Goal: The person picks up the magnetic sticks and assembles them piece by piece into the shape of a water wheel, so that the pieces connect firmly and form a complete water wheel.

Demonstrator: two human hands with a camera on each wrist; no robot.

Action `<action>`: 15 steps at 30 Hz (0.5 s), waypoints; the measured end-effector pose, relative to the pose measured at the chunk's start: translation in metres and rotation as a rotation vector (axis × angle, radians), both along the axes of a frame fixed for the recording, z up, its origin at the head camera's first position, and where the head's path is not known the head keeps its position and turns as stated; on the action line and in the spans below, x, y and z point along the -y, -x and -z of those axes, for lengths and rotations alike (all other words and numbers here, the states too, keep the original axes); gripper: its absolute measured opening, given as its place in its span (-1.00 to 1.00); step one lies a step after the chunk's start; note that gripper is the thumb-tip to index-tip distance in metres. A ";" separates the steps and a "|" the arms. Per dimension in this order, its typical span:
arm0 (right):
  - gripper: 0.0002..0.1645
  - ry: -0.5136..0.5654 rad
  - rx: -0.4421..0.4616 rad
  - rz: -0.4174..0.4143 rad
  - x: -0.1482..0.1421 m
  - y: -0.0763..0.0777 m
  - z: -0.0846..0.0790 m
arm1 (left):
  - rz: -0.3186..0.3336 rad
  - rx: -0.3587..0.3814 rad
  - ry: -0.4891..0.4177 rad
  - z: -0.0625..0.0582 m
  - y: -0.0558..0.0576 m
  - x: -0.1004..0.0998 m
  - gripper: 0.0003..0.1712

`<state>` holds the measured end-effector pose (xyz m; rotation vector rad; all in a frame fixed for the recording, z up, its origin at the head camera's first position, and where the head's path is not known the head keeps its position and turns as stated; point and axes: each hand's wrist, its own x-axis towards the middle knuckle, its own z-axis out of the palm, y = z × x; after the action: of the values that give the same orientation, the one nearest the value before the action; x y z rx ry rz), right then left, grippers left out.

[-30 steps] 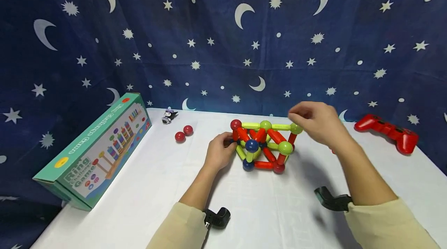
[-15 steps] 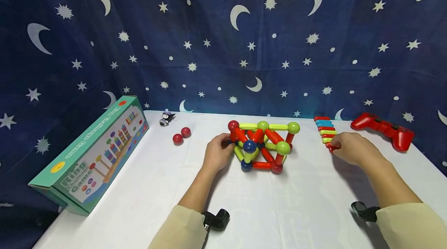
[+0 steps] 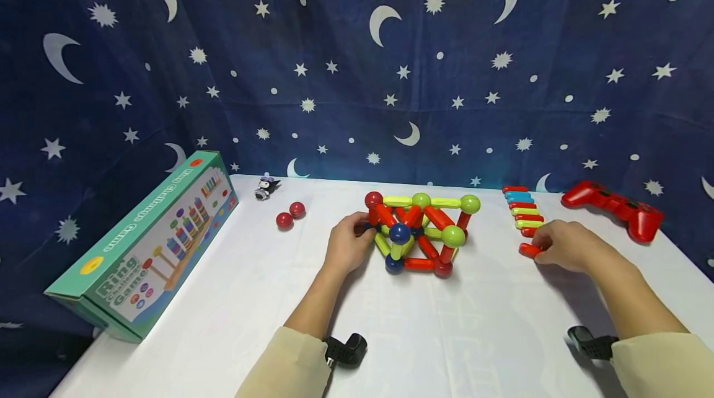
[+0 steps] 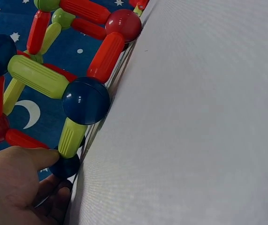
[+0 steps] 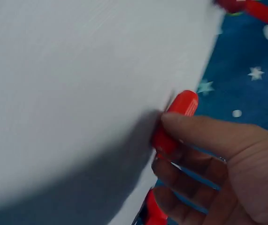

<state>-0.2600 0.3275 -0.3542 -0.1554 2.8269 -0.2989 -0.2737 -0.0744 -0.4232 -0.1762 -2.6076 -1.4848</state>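
Observation:
A building-toy frame of balls joined by rods [image 3: 418, 264], in red, lime green and dark blue, stands mid-table in the head view. At its left corner my left hand [image 3: 348, 246] grips a dark blue ball [image 4: 64, 167], thumb on one side and fingers curled underneath in the left wrist view. To the right of the frame, my right hand [image 3: 577, 249] pinches a red rod [image 5: 185, 103] between thumb and fingers, low over the table. Just beyond it lies a row of loose rods [image 3: 523, 211] in red, blue and lime green; part of the nearest one is hidden behind the fingers.
A red game controller [image 3: 613, 209] lies at the far right. Two red balls [image 3: 284, 221] and a small dark figurine [image 3: 266, 188] are left of the frame. A green game box [image 3: 150, 243] stands along the left edge. A starry blue cloth [image 3: 334, 32] hangs behind the table.
My right hand has moved from above the frame's right end down to the row of rods, and has drawn a red rod toward me. The left hand has stayed at the frame.

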 end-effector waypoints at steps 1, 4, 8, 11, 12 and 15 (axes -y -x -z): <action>-0.59 0.023 -0.016 -0.010 0.002 -0.001 -0.001 | 0.001 -0.001 -0.001 0.000 0.000 0.000 -0.64; -0.57 0.084 -0.077 -0.040 0.008 -0.007 -0.007 | 0.002 -0.004 0.002 0.000 -0.001 0.000 -0.64; -0.54 0.137 -0.156 -0.071 0.022 -0.016 -0.021 | -0.003 0.001 0.009 0.000 -0.002 0.000 -0.64; -0.53 0.194 -0.218 -0.087 0.035 -0.025 -0.035 | -0.001 0.000 0.005 0.000 -0.002 0.000 -0.64; -0.53 0.214 -0.245 -0.092 0.040 -0.028 -0.040 | 0.000 -0.001 0.004 0.000 -0.003 0.000 -0.64; -0.56 0.272 -0.322 -0.111 0.059 -0.037 -0.053 | -0.002 -0.002 -0.001 0.000 -0.002 0.000 -0.63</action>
<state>-0.2231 0.2681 -0.3007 -0.4539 3.0625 -0.6883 -0.2720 -0.0743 -0.4230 -0.1751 -2.6047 -1.4848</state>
